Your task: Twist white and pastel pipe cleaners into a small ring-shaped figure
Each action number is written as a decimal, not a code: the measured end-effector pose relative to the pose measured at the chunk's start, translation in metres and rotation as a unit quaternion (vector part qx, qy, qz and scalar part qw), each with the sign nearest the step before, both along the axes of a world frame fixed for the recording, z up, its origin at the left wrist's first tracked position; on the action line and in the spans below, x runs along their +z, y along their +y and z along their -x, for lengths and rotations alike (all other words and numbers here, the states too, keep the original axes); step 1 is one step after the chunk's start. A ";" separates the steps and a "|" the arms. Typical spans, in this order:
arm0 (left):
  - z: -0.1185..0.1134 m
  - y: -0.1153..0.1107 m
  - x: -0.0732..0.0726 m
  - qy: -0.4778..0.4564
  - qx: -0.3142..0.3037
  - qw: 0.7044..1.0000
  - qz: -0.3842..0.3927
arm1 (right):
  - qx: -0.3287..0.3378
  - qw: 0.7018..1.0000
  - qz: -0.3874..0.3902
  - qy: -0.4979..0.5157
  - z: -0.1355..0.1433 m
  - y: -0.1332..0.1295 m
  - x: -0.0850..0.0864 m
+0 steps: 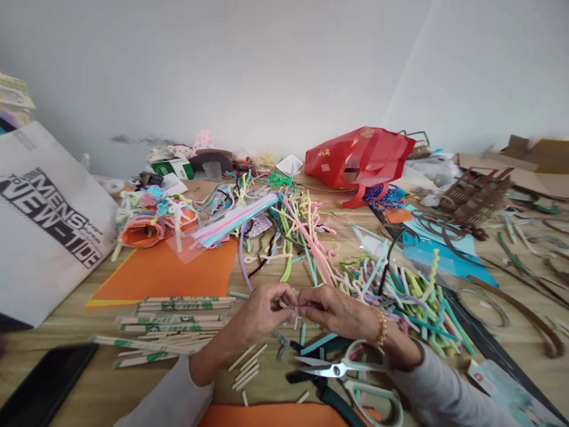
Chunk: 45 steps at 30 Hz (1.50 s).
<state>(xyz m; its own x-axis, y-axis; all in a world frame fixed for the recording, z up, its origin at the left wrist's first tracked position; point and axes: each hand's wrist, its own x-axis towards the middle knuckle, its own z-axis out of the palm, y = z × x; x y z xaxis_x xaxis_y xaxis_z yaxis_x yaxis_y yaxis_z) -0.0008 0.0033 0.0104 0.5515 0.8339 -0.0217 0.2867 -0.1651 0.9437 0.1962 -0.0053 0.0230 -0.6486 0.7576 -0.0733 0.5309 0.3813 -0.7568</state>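
Observation:
My left hand (269, 308) and my right hand (326, 308) meet over the middle of the table, both with fingers pinched together. Between the fingertips is something small and pale, too small to name. Just below them lie a grey fuzzy piece of pipe cleaner (281, 345) and several short cut wooden sticks (247, 370). White-handled scissors (340, 370) lie with blades apart below my right hand, on top of dark-handled pliers (331, 400). Wrapped chopsticks (173, 320) are stacked left of my left hand.
Loose pipe cleaners (409, 296) spread across the middle and right. Orange sheets (178, 273) lie at left, near a pipe-cleaner flower bundle (142, 228). A white bag (48, 237) and a black phone (48, 385) are at far left. A red bag (333, 155) stands at the back.

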 end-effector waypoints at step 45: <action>-0.003 -0.012 -0.004 -0.027 0.175 0.909 -0.377 | -0.204 0.764 0.373 0.485 0.033 -0.006 -0.016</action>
<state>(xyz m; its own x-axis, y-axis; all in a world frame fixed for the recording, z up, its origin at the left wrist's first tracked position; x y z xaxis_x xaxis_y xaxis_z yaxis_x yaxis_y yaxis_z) 0.0017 -0.0089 0.0061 0.2323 0.7258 0.6475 0.4038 -0.6776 0.6147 0.1632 -0.0116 0.0074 -0.3921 0.8936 -0.2185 -0.4591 -0.3959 -0.7953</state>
